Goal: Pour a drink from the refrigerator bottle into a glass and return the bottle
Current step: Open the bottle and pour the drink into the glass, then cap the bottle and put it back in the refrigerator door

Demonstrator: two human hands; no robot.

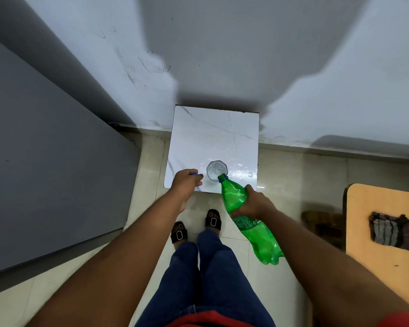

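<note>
White table (213,138): right hand (253,204) grips tilted bottle (243,213) (over glass (216,170)).

I am standing in what looks like a plain home room. Cream floor tiles (281,185) meet a scuffed white wall (222,43), a grey refrigerator (45,161) stands at my left, and a small marble-topped table (210,135) sits against the wall.

Both forearms are bare, with no sleeves, watches or bands visible on them. The bare left hand (185,182) and bare right hand (253,204) carry no gloves or visible rings. A red upper garment (206,319) shows at the bottom edge. Dark blue denim trousers (210,274) cover both legs. Black open-toe sandals (180,232) carry rectangular silver-rimmed buckles.
</note>
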